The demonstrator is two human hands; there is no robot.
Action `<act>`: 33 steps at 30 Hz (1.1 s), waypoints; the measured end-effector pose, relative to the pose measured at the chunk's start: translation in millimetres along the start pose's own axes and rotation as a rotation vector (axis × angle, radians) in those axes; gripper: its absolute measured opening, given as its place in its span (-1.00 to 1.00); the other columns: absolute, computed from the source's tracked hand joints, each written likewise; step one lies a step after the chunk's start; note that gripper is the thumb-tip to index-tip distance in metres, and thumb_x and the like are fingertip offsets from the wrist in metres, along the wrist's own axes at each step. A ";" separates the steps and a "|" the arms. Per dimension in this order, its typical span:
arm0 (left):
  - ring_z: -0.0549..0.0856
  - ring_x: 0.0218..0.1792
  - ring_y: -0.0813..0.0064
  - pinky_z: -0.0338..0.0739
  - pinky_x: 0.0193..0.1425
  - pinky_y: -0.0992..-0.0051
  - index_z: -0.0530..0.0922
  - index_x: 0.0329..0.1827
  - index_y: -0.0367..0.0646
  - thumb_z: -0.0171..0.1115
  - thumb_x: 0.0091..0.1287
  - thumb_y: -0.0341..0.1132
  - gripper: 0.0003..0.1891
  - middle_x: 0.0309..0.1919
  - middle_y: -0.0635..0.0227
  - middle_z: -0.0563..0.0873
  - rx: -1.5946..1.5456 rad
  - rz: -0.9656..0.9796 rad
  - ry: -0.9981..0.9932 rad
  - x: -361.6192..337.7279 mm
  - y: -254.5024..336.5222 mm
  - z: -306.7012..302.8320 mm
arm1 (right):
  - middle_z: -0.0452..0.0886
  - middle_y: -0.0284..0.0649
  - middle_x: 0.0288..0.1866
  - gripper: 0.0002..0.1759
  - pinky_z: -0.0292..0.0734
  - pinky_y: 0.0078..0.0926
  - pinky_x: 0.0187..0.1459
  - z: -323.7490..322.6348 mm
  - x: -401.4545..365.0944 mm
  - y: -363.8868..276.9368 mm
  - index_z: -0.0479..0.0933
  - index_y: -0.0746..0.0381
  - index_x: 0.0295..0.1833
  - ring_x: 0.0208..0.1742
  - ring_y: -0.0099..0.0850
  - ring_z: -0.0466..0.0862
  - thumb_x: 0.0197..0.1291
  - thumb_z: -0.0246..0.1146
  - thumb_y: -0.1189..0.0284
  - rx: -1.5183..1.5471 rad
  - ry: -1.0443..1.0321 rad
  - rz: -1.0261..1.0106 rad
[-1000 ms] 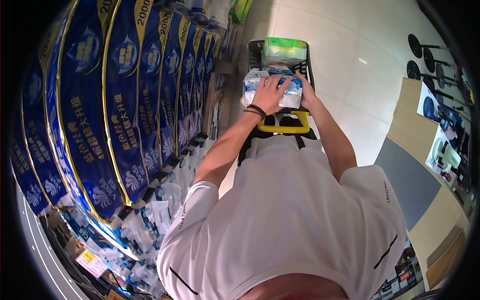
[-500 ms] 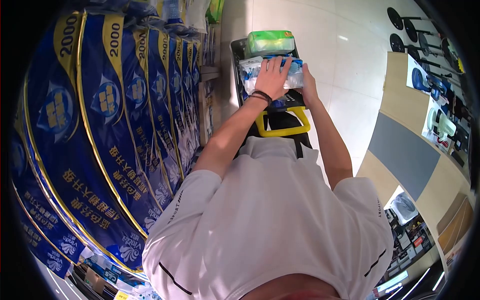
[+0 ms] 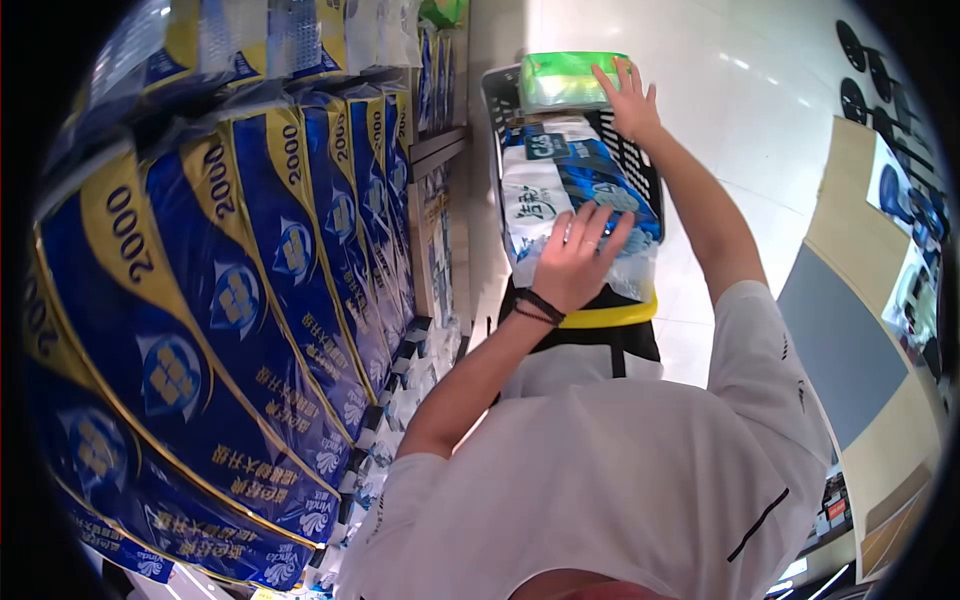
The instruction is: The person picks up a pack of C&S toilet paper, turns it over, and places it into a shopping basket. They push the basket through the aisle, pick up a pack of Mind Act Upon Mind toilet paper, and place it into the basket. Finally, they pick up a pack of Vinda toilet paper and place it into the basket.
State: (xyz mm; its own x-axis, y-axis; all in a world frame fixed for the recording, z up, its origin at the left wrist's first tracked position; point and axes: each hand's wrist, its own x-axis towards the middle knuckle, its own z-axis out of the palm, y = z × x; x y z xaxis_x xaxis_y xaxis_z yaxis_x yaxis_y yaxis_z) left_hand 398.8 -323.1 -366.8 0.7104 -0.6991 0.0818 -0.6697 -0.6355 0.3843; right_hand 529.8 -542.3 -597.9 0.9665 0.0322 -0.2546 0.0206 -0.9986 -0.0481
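A white and blue plastic-wrapped C&S pack [image 3: 550, 180] lies lengthwise in a black shopping basket [image 3: 493, 92]. My left hand [image 3: 580, 255], with a dark bracelet at the wrist, rests on the near part of this pack with its fingers apart. At the basket's far end sits a green plastic-wrapped pack [image 3: 560, 78]. My right hand [image 3: 630, 100] touches the right end of the green pack, its fingers spread over the top. The basket's yellow handle [image 3: 605, 315] lies at the near side, close to my body.
Large blue and gold Vinda packs [image 3: 240, 290] stand in a row on the left. Clear-wrapped packs [image 3: 290, 35] sit beyond them. A pale tiled floor [image 3: 720, 100] runs on the right, and a wood and grey counter [image 3: 840, 330] borders it.
The C&S pack, earlier between both hands, now lies flat and lengthwise in the basket. My right hand has moved forward to the green pack; my left hand has drawn back towards me.
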 end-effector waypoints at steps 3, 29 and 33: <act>0.60 0.26 0.21 0.48 0.36 0.15 0.59 0.39 0.02 0.25 0.14 -0.43 -0.37 0.24 0.23 0.59 0.007 -0.030 -0.030 9.2 -4.1 -4.0 | 0.08 0.08 0.69 0.32 0.20 0.55 0.42 23.0 49.4 1.9 -0.19 -0.35 0.74 0.72 0.11 0.02 -0.01 0.50 0.39 -0.017 0.001 -0.156; 0.61 0.19 0.21 0.46 0.29 0.13 0.54 0.38 -0.08 0.26 0.24 -0.35 -0.44 0.11 0.20 0.61 -0.004 0.097 0.082 102.5 -34.4 5.1 | 0.45 -0.05 0.41 0.04 0.32 0.03 0.38 -116.6 4.1 28.1 0.41 -0.11 0.46 0.40 0.03 0.46 -0.30 0.61 0.35 0.439 0.262 -0.486; 0.66 0.14 0.31 0.58 0.16 0.25 0.64 0.25 0.00 0.25 0.34 -0.25 -0.60 0.08 0.28 0.66 -0.013 0.077 0.137 79.7 -17.5 -8.4 | 0.44 -0.05 0.44 0.01 0.30 0.01 0.40 -132.3 -27.3 22.1 0.47 -0.05 0.39 0.41 0.05 0.44 -0.37 0.62 0.42 0.515 0.255 -0.459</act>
State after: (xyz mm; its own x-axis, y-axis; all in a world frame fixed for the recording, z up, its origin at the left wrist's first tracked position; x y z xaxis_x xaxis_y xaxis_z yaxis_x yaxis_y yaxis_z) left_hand 469.0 -365.0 -359.3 0.6807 -0.6937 0.2355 -0.7208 -0.5769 0.3842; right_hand 537.6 -570.7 -464.2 0.9204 0.3688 0.1301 0.3752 -0.7390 -0.5596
